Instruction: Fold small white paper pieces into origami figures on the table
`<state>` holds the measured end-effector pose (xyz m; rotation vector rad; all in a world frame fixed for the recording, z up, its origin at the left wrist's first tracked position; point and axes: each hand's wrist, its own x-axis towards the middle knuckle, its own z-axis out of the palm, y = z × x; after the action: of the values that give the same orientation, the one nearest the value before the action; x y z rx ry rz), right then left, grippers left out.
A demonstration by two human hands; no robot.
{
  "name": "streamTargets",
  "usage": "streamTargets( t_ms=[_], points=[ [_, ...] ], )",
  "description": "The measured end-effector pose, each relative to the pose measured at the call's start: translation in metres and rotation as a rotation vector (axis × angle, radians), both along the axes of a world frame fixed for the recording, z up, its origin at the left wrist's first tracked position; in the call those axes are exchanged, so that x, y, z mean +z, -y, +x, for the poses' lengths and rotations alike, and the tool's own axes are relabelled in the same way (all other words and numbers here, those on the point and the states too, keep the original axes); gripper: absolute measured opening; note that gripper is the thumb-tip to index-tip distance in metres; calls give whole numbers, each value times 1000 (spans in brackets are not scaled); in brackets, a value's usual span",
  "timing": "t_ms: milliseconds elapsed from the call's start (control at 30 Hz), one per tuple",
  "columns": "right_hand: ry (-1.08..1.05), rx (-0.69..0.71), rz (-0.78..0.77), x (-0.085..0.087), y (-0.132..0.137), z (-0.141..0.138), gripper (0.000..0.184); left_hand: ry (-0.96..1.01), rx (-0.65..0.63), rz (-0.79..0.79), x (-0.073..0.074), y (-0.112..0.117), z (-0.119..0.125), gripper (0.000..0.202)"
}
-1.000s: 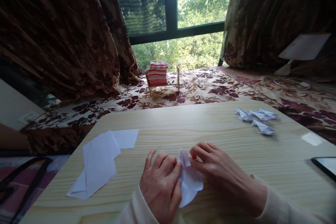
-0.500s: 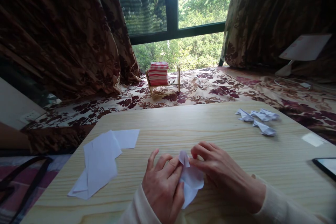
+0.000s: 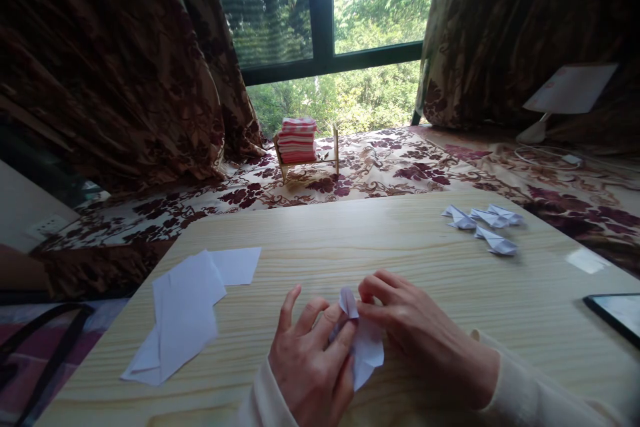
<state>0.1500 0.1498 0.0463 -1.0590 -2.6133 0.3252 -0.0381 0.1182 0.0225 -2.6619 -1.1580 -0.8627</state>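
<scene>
A partly folded white paper piece (image 3: 364, 345) lies on the wooden table (image 3: 350, 240) at the near middle. My left hand (image 3: 310, 360) pinches its left side, fingers bent over the fold. From the right, my right hand (image 3: 425, 333) presses fingertips on the paper's top flap. Both wrists wear cream sleeves. Most of the paper is hidden under the fingers.
Several flat white sheets (image 3: 185, 310) lie at the left of the table. Several folded paper shapes (image 3: 483, 221) sit at the far right. A dark tablet (image 3: 617, 313) lies at the right edge. Beyond the table are a floral cloth, a small wooden rack with striped cloths (image 3: 300, 143), curtains, and a window.
My left hand's fingers have slid up along the fold and the paper is pressed narrower. The right hand stays almost in place. The view has shifted slightly.
</scene>
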Motion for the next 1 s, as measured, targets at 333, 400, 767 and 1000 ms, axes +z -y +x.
streamTargets(
  t_ms=[333, 400, 767, 1000],
  points=[
    [113, -61, 162, -7, -5, -9, 3, 8, 21, 25, -6, 1, 3, 29],
    [141, -32, 228, -8, -8, -10, 5, 8, 28, 19, -5, 2, 5, 29],
    [163, 117, 219, 4, 1, 12, 9, 26, 34, 51, -7, 2, 7, 27],
    [39, 73, 66, 1, -7, -3, 5, 18, 51, 52, -3, 6, 6, 28]
  ],
)
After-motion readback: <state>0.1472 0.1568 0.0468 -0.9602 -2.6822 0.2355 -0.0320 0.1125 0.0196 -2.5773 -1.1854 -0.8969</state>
